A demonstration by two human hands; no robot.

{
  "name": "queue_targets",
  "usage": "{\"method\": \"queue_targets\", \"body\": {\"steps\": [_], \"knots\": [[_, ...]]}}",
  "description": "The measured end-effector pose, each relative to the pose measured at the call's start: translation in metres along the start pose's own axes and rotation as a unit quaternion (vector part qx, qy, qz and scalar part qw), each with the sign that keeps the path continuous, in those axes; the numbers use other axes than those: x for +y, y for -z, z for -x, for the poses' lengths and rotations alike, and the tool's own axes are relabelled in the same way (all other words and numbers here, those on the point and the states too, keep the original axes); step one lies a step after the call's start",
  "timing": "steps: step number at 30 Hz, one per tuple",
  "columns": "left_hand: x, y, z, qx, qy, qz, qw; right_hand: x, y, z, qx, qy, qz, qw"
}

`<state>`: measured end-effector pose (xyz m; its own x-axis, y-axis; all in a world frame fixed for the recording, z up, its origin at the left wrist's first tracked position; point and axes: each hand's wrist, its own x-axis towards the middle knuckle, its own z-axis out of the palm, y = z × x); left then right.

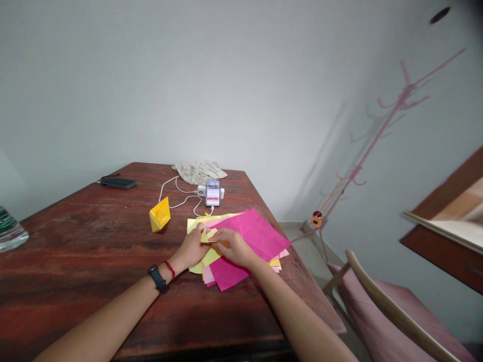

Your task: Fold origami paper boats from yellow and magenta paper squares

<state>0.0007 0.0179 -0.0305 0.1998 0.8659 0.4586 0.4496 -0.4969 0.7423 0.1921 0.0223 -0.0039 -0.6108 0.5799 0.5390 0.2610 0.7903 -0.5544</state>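
Between my hands is a small folded piece of pale yellow paper [206, 236], held just above a spread of coloured sheets. My left hand [193, 246] grips it from the left, fingers closed around its edge. From the right, my right hand [234, 246] pinches the same paper; its fingertips are partly hidden. Beneath lie magenta sheets [260, 234], with pale yellow and pink ones showing at the edges. A folded bright yellow paper boat [160, 215] rests on the table to the left of the sheets.
Behind the sheets a phone [213, 193] leans on a white power bank [202, 190] with cables. A crumpled cloth [198, 172] and a dark box-shaped device [117, 183] lie farther back on the wooden table [94, 251]. A bottle [11, 231] is far left; a chair [392, 306] stands right.
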Motion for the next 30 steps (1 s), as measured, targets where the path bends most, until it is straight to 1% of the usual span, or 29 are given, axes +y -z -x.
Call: {"method": "queue_targets", "body": {"steps": [5,9,12,14,18,21,24,27,30], "knots": [[0.001,0.000,0.002,0.008,0.003,-0.003,1.000,-0.004,0.001,0.001,-0.024,-0.008,0.012,1.000],[0.000,0.000,0.002,-0.006,0.006,-0.010,1.000,-0.007,0.002,0.001,-0.041,-0.011,-0.002,0.999],[0.000,0.000,0.001,-0.018,0.005,-0.003,1.000,-0.009,0.002,0.000,-0.057,0.008,-0.010,0.998],[0.001,0.000,0.001,-0.020,0.004,0.004,1.000,-0.010,0.002,0.000,-0.071,0.014,-0.004,0.997],[0.005,0.001,0.000,-0.015,0.010,0.000,1.000,-0.012,0.003,0.001,-0.085,0.004,0.008,0.996],[0.007,0.002,0.001,-0.029,0.015,-0.005,0.999,-0.014,0.003,0.001,-0.085,-0.004,0.004,0.996],[0.005,0.002,0.002,-0.040,0.003,-0.008,0.999,-0.017,0.002,0.000,-0.075,-0.004,0.002,0.997],[0.004,0.002,0.002,-0.048,-0.002,-0.018,0.999,-0.018,0.000,-0.002,-0.048,0.005,0.007,0.999],[0.004,0.001,0.002,-0.055,-0.001,-0.029,0.998,-0.017,-0.001,-0.003,-0.007,0.003,0.013,1.000]]}}
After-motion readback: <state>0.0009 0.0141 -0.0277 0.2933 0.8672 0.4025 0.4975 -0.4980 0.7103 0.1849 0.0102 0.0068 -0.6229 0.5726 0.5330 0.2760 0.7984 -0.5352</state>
